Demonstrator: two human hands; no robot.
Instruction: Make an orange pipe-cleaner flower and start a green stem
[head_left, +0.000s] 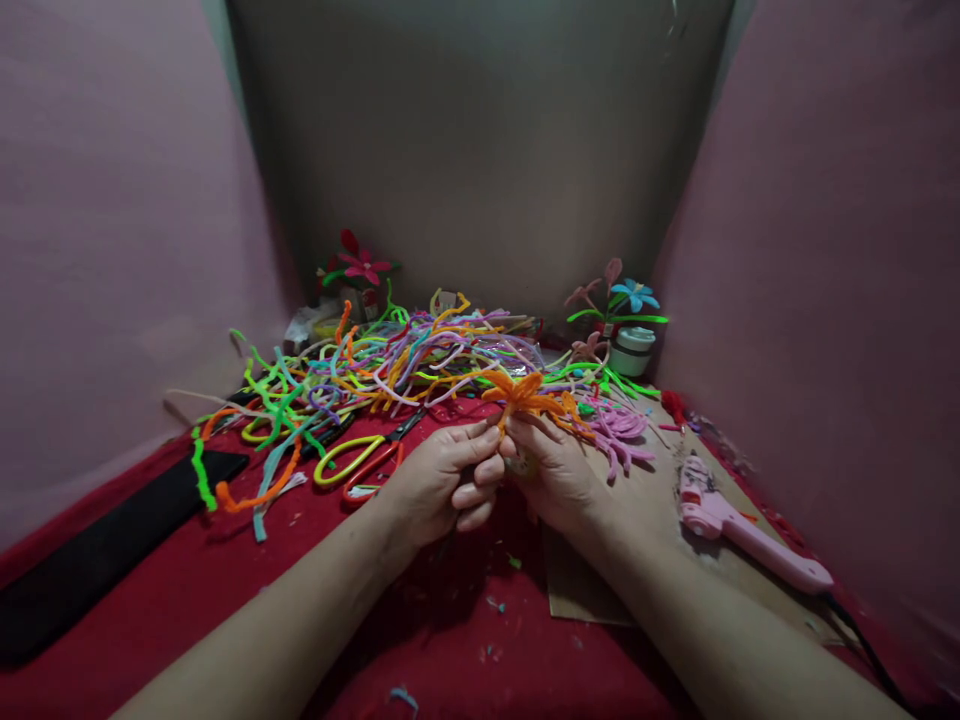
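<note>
Orange pipe-cleaner flower (517, 392): held up centrally above the table (465, 655), in front of the pile.
Axis of flower: near upright, leaned slightly to the right at the top; petals spread uppermost and sideways, stem pointed down into the fingers; lower stem end hidden.
Left hand (457, 470): thumb and index finger closed on the stem, other fingers curled.
Right hand (555, 465): fingers closed just beneath the petals, pinched on the flower's base.
Pipe cleaners (442, 340): many colours, heaped loosely behind the hands.
Scissors (391, 437): yellow and red handles, laid left of the hands, blades pointed away.
Glue gun (742, 525): pink, laid on cardboard (589, 595) at right, handle directed toward the near right.
Blue flower (636, 293): placed at the far right.
</note>
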